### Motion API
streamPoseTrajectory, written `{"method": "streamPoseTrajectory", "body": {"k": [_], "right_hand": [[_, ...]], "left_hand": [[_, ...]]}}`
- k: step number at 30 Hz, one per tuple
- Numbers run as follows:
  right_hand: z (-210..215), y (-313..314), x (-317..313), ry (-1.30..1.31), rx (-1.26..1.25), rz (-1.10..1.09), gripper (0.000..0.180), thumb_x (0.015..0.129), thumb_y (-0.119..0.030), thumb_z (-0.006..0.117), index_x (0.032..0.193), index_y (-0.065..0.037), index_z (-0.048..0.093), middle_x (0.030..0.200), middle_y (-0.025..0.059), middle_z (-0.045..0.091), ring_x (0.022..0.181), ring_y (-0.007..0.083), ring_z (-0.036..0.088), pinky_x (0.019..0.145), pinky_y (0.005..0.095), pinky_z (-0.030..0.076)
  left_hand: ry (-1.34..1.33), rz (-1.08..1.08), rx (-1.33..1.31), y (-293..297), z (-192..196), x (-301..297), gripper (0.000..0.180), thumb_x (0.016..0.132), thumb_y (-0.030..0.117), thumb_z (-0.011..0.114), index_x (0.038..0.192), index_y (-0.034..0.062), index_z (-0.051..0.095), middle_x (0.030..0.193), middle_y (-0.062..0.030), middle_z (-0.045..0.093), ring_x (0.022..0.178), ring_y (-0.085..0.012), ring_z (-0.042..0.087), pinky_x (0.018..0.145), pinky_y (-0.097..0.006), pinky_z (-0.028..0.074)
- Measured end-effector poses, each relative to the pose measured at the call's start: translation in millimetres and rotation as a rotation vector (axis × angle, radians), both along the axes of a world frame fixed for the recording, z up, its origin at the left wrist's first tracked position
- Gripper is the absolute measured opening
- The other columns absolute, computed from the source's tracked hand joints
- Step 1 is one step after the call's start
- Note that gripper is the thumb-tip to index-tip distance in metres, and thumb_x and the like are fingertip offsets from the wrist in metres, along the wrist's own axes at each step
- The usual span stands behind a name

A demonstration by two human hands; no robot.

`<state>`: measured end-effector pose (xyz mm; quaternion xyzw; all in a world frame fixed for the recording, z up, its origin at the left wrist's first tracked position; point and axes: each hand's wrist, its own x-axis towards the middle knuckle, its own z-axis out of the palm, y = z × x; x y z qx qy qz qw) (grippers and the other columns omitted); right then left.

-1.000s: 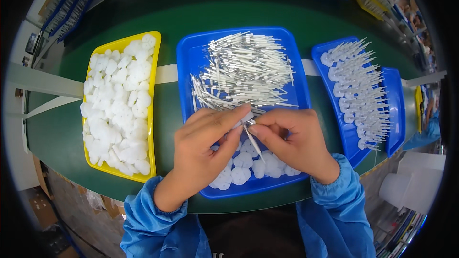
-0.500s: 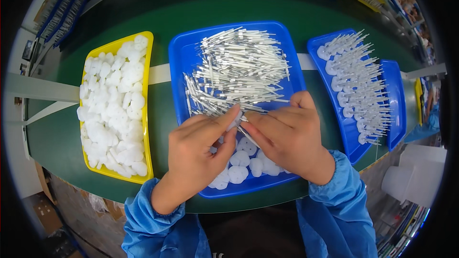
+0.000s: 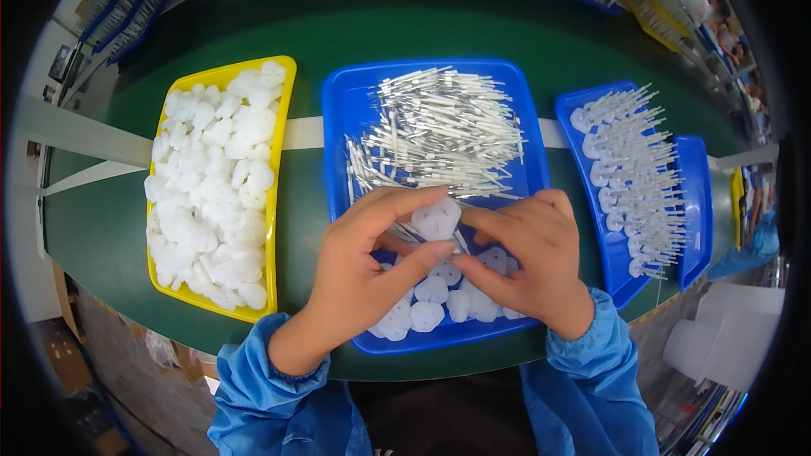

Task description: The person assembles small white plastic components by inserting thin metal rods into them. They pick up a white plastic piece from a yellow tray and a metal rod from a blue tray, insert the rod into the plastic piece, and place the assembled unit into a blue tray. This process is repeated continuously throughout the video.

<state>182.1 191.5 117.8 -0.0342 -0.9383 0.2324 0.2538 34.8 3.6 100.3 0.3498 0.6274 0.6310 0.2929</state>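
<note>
Over the near half of a blue tray (image 3: 335, 118), my left hand (image 3: 359, 262) is closed on a translucent white plastic disc (image 3: 436, 219), gripped at its edge between thumb and forefinger. Its flat face is turned up. Thin rods show at the disc's left and right sides; how they join it is hidden. My right hand (image 3: 532, 257) is bent around the disc's right side, thumb and forefinger beside the rods; what they pinch is hidden. White-and-metal rods (image 3: 448, 122) fill the tray's far part. Loose white discs (image 3: 429, 290) lie in its near part, under my hands.
On the left stands a yellow tray (image 3: 272, 236) heaped with white discs (image 3: 211, 194). To the right, another blue tray (image 3: 583, 143) holds discs with rods standing in them, beside a further blue tray (image 3: 694, 177). More filled trays line the far edge of the green table (image 3: 296, 25).
The disc has been turned so its face shows, where before it was mostly hidden between my fingers. My left fingers have spread around it and my right hand has shifted slightly. The whole view has moved a little.
</note>
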Motion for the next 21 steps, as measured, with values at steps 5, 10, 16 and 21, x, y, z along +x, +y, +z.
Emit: {"method": "streamPoseTrajectory", "body": {"k": [5,10,16,21], "right_hand": [[4.9,0.2,2.7,0.073,0.096,0.040,0.048,0.077,-0.015,0.089,0.124,-0.018,0.084,0.109,-0.0008,0.077,0.091,0.0185,0.072,0.092,0.0384,0.049],[2.9,-3.3,3.3,0.054,0.174,0.015,0.050,0.077,-0.012,0.086,0.126,-0.020,0.084,0.111,-0.0038,0.077,0.093,0.0174,0.072,0.098,0.0413,0.050],[6.2,-3.7,2.2,0.074,0.148,0.043,0.050,0.078,-0.010,0.084,0.126,-0.020,0.084,0.111,-0.0038,0.077,0.093,0.0169,0.071,0.099,0.0413,0.050],[4.5,-0.3,4.1,0.038,0.117,0.060,0.051,0.075,-0.008,0.083,0.126,-0.016,0.083,0.113,0.0003,0.077,0.096,0.0206,0.072,0.100,0.0437,0.051]], "left_hand": [[0.034,-0.070,0.025,-1.0,2.5,-0.2,0.060,0.093,-0.012,0.080,0.150,0.0004,0.068,0.142,-0.0124,0.064,0.126,-0.0171,0.067,0.098,-0.028,0.061],[0.013,-0.073,0.064,-0.6,0.6,1.5,0.062,0.093,-0.009,0.079,0.152,0.0051,0.068,0.137,-0.0128,0.066,0.121,-0.0195,0.069,0.096,-0.031,0.063],[0.062,-0.118,0.060,0.4,1.2,0.1,0.062,0.094,-0.008,0.076,0.154,0.0069,0.067,0.135,-0.0135,0.066,0.118,-0.0210,0.068,0.093,-0.032,0.063],[0.000,-0.155,0.063,-1.1,0.8,0.3,0.064,0.095,-0.008,0.075,0.157,0.0061,0.065,0.136,-0.0137,0.066,0.120,-0.0209,0.067,0.094,-0.031,0.062]]}}
